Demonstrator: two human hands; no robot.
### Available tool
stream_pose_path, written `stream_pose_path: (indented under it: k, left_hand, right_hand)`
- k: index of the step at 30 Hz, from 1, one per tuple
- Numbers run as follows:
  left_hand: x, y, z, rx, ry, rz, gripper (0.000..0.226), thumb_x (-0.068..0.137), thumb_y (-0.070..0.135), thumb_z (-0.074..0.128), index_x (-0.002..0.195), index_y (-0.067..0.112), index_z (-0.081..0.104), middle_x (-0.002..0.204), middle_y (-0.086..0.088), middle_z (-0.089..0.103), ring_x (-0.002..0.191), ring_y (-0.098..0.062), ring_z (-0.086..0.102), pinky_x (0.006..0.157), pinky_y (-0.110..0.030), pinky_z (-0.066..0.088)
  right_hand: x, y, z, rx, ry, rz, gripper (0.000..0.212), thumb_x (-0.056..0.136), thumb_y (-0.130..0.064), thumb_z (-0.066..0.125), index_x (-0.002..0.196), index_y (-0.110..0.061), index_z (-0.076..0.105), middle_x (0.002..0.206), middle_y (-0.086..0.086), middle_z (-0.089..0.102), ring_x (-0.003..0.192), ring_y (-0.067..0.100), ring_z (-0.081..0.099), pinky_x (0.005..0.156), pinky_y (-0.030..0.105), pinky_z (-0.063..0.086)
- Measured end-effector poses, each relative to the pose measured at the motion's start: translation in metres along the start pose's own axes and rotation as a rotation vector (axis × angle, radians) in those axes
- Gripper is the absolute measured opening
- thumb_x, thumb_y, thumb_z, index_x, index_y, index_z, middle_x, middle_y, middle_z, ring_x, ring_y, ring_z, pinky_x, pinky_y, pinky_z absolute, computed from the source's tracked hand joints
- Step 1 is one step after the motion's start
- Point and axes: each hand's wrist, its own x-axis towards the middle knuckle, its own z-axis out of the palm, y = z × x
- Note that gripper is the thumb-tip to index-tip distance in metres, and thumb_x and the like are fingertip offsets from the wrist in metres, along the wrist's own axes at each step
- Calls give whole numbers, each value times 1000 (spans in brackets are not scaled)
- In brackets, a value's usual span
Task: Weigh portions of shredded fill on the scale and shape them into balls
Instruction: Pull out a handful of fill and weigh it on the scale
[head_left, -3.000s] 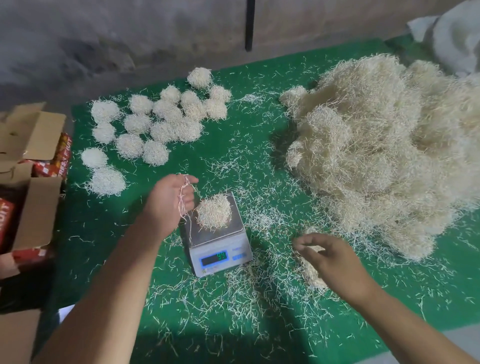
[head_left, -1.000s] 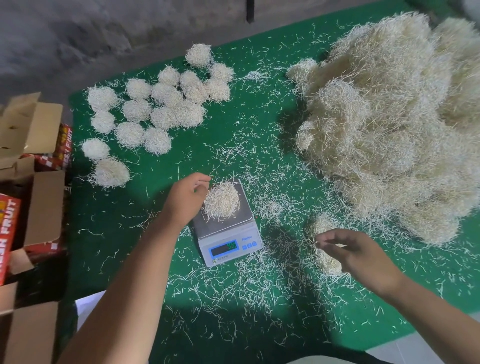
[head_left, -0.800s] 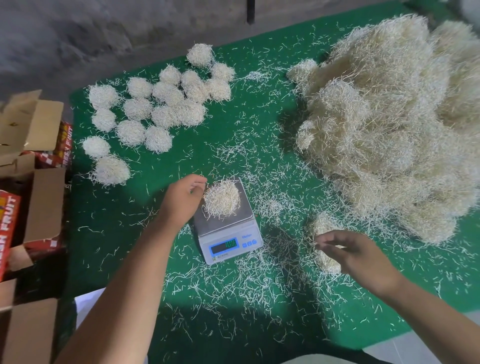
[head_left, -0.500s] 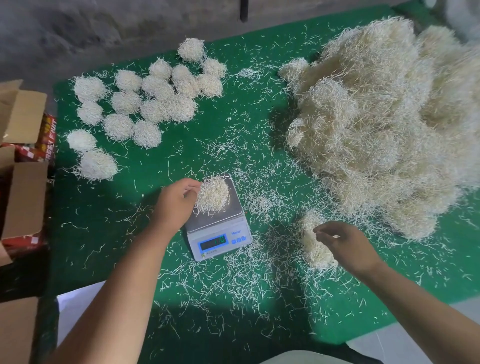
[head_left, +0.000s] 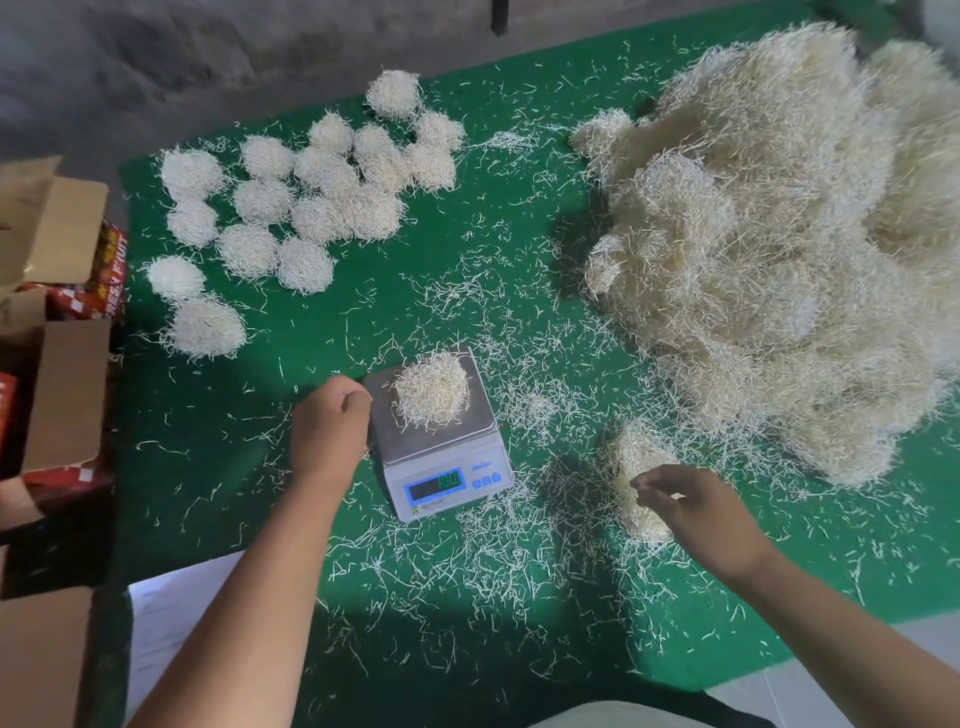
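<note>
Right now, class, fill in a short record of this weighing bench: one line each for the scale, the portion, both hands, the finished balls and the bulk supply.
scale: on the green mat, display lit, digits unreadable
portion: loose clump on the scale's pan
left hand: fingers curled, beside the pan's left edge, nothing visible in its grip
right hand: fingertips pinched over a small clump on the mat
finished balls: clustered far left on the mat
bulk pile: large heap, far right
cardboard boxes: off the mat's left edge
</note>
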Motion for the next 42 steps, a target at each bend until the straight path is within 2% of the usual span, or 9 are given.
stream_pose_path:
  k: [4,6,10,16,21,27,31,38,42]
  left_hand:
    - [2,-1,3,0,-9,10,17,88,34,48,84,30,64,71,6,68,65,-22,67,57,-33,50]
    - [7,0,7,48,-13,94,24,90,50,56,109,37,60,95,5,68,83,-19,66,67,-33,53]
    - [24,22,21,154,-237,188,113,72,75,77,159,54,8,161,11,21,150,-21,23,110,-50,37]
    - [47,50,57,443,-538,294,145,51,80,85,155,59,-13,172,12,-10,160,-31,-5,119,-74,18]
    - [56,35,78,578,-583,282,127,61,68,90,160,50,12,166,-6,20,153,-33,16,116,-63,34]
    - [56,27,90,549,-500,300,86,76,46,85,149,39,40,138,-10,47,132,-31,42,106,-52,44]
    - [50,32,85,478,-438,267,71,82,40,77,147,31,47,131,-8,55,116,-26,54,102,-43,46]
    - [-3,58,36,-291,-266,-108,85,70,26,66,153,19,50,134,1,60,91,3,62,80,-23,50]
    - [-52,87,-3,-718,-216,-339,41,56,16,57,88,36,75,83,8,74,84,-21,71,71,-34,55]
  right_hand:
    - [2,4,0,1,-1,7,13,102,-30,69,101,-43,72,97,-25,75,89,-15,67,77,17,49]
    - [3,5,0,-2,-9,14,12,102,-32,69,101,-43,72,94,-30,75,90,-18,66,76,16,48]
    - [5,4,2,7,-12,22,12,103,-32,68,101,-41,75,96,-31,74,90,-14,68,76,20,50]
    - [2,-6,2,17,-34,22,11,103,-33,67,101,-36,77,102,-24,76,92,-2,71,85,29,54]
    - [-4,-13,-3,31,-24,17,12,102,-28,69,100,-37,77,102,-25,75,90,-3,71,82,27,54]
    - [-11,-6,-7,-5,-24,49,12,104,-29,66,106,-29,77,104,-21,76,88,24,77,86,52,62]
    - [-13,-5,-7,4,-25,70,11,104,-31,66,104,-34,77,102,-23,77,86,8,76,87,46,62]
    - [-13,-46,-4,154,-53,64,10,103,-31,66,103,-32,75,101,-21,78,71,-2,70,73,28,59]
    - [-17,-94,1,338,-100,52,14,104,-32,63,107,-30,76,100,-17,78,78,4,72,79,33,62]
